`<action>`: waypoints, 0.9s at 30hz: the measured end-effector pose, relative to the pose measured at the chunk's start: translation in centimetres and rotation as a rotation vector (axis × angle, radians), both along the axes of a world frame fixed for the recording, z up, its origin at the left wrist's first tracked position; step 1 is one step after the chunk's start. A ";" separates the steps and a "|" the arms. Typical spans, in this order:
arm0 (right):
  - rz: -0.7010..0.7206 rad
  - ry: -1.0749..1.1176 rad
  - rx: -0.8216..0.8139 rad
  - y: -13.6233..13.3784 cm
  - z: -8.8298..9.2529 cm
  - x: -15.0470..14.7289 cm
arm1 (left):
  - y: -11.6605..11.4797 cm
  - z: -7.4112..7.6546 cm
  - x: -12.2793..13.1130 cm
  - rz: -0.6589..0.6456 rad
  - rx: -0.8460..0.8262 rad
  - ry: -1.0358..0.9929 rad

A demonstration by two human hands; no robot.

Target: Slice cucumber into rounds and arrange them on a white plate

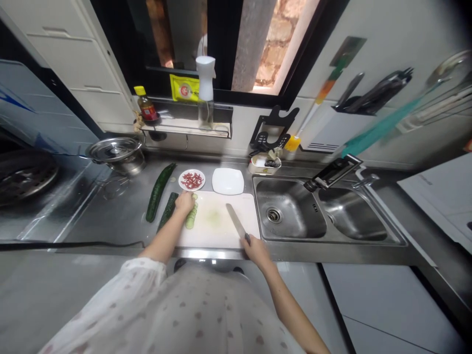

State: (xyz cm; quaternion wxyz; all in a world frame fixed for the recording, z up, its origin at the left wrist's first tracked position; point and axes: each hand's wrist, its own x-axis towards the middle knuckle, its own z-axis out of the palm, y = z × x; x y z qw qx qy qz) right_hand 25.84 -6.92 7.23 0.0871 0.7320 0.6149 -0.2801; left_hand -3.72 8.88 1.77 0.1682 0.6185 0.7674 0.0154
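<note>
My right hand (257,250) is closed round the dark handle of a kitchen knife (236,220), its blade lying over the right side of a white cutting board (217,236). At the board's left side, my left hand (185,202) has its fingers curled in at the far end of a row of cucumber slices (191,220); what they grip is hidden. A dark green cucumber piece (168,212) lies just left of that hand, partly covered by it. Farther left is a longer whole cucumber (160,192).
Behind the board stand a small plate of chopped red pieces (192,180) and a white dish (227,181). A double sink (291,209) adjoins on the right. A lidded steel pot (118,153) is at the back left, and a shelf with bottles (188,129) hangs above.
</note>
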 end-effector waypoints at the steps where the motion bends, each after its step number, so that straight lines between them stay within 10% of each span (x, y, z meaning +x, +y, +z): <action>1: -0.002 0.003 -0.001 0.0 0.0 0.0 | 0.1 -0.1 0.0 0.005 0.000 0.000; 14: 0.018 0.004 0.008 0.0 -0.1 0.1 | 0.5 0.4 0.4 0.180 0.063 -0.258; 27: 0.028 -0.016 0.031 0.0 -0.2 -0.1 | -3.1 0.0 7.2 -0.075 -0.033 -0.416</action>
